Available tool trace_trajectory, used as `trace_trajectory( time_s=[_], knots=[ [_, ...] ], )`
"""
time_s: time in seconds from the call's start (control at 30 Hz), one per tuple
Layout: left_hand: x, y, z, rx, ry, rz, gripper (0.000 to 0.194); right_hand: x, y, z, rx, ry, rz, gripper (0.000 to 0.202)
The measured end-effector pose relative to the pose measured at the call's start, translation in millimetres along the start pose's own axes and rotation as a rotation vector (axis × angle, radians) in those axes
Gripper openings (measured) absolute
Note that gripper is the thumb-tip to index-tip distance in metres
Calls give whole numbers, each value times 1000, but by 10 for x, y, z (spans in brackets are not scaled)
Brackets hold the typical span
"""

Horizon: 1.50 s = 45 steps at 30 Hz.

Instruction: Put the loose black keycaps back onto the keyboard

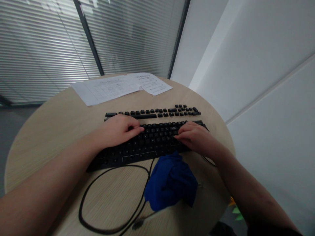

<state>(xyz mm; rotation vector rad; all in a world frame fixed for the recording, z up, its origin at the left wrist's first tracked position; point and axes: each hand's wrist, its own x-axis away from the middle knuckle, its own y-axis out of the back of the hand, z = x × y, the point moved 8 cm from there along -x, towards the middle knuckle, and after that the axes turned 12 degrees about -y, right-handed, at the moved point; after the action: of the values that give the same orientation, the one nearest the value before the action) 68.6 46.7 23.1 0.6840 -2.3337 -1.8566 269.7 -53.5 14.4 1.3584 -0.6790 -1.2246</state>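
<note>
A black keyboard lies across the round table. Keycaps sit on its middle and far rows, while the near-side strip shows mostly small stubs. My left hand rests over the keyboard's left part, fingers curled and thumb drawn in close to them. Over the right part, my right hand has its fingertips bunched on the keys. Whatever lies between the fingers of either hand is hidden. Loose black keycaps are laid out in rows just beyond the keyboard, with a long space bar among them.
A crumpled blue cloth lies in front of the keyboard. Beside it are a looped black cable and a thin brush with dark bristles. Printed sheets lie at the table's far edge. A white wall stands on the right.
</note>
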Motion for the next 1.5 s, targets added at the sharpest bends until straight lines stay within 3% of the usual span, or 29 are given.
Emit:
trace_trajectory(
  time_s=[0.17,0.47,0.57,0.67,0.83,0.9,1.0,1.13,1.3,1.5],
  knots=[
    [-6,-15,15,-6,14,16,44,16,-38,-23,47,-10,57,21],
    [-8,-18,17,-6,18,21,44,28,-112,-1,36,-13,46,26],
    [1,-16,33,-23,12,21,44,-8,-36,-142,-86,-44,-70,28],
    [4,-14,1,-59,-18,35,42,-8,157,-368,-189,-140,-278,28],
    [-33,-21,-298,-102,-157,-40,35,75,418,-613,-290,-285,-530,24],
    [-59,-99,-466,-94,-227,-58,37,89,437,-667,-306,-323,-570,23],
    [-93,-315,-650,-126,-294,6,49,88,411,-732,-328,-332,-612,23],
    [-107,-512,-706,-180,-300,103,55,77,355,-860,-360,-360,-654,23],
    [-152,-519,-706,-239,-281,170,56,72,310,-1009,-432,-425,-683,23],
    [-373,-453,-813,-254,-326,186,51,120,296,-1157,-554,-546,-722,23]
  ],
)
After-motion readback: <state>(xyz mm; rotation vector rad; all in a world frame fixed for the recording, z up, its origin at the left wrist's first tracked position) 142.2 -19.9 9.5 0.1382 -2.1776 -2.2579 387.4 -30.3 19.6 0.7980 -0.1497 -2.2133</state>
